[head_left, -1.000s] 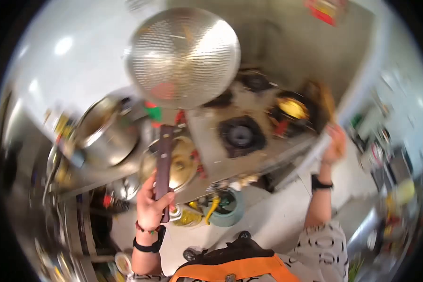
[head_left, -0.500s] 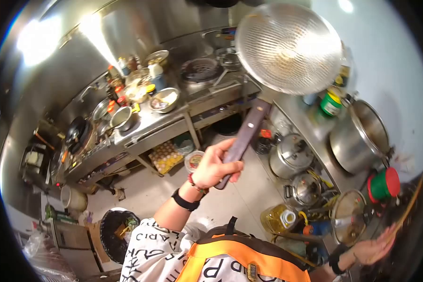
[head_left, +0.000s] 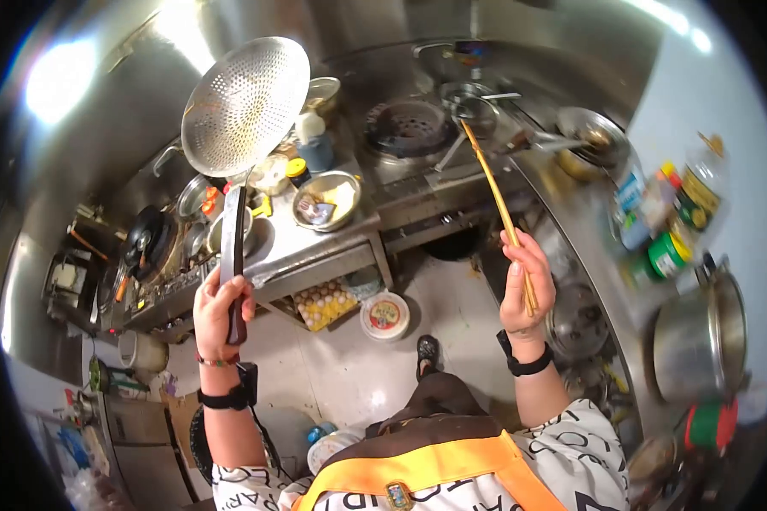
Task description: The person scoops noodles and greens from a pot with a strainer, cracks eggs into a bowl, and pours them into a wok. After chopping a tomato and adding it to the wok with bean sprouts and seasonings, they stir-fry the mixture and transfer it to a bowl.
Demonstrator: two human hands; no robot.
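My left hand (head_left: pixel 216 315) is closed round the dark handle of a large perforated metal strainer (head_left: pixel 249 106). The strainer is raised, its round bowl up over the left counter. In my right hand (head_left: pixel 528 289) is a pair of long wooden chopsticks (head_left: pixel 491 183), gripped near the lower end. Their tips point up and away, in line with the area beside the stove burner (head_left: pixel 409 128). Behind and below the strainer, a metal bowl (head_left: pixel 326 203) with food and a packet in it rests on the counter.
A wok (head_left: pixel 596 140) sits at the right back. Bottles and a green tub with a yellow lid (head_left: pixel 669 254) stand on the right counter, near a tall steel pot (head_left: pixel 699 341). Below the left counter are a tray of eggs (head_left: pixel 324 305) and a white lidded bucket (head_left: pixel 384 316) on the floor.
The view has turned rightward, and the strainer now appears farther left. My right hand has come up from the lower right and now holds the chopsticks out in front.
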